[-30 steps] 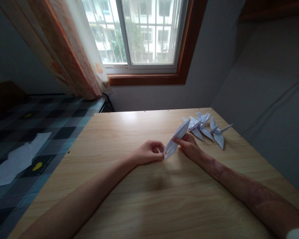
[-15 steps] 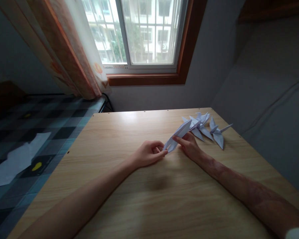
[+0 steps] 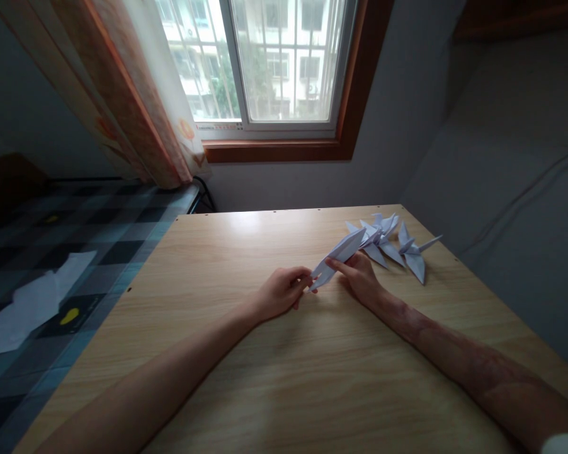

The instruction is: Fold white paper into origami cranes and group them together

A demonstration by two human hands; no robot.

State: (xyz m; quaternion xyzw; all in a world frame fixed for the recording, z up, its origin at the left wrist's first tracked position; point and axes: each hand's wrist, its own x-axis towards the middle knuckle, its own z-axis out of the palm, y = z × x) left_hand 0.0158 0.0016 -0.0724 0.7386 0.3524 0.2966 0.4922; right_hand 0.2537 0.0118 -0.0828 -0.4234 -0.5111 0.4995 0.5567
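Observation:
A long, pointed piece of folded white paper is held at a tilt above the table. My right hand grips its side, thumb on the near face and fingers behind. At its lower left end, which splits into two narrow points, my left hand has its fingers closed around one of the points. Just beyond the right hand, several folded white paper cranes lie bunched together, and one more crane sits to their right with its thin tip sticking out.
The wooden table fills the front, its far edge below a window. To the left is a bed with a checked cover, bearing loose white paper sheets. A curtain hangs beside the window.
My left thumb has moved off the near face of the paper's lower end, and the fingers have curled in. The split between its two points shows more. The right hand has hardly moved.

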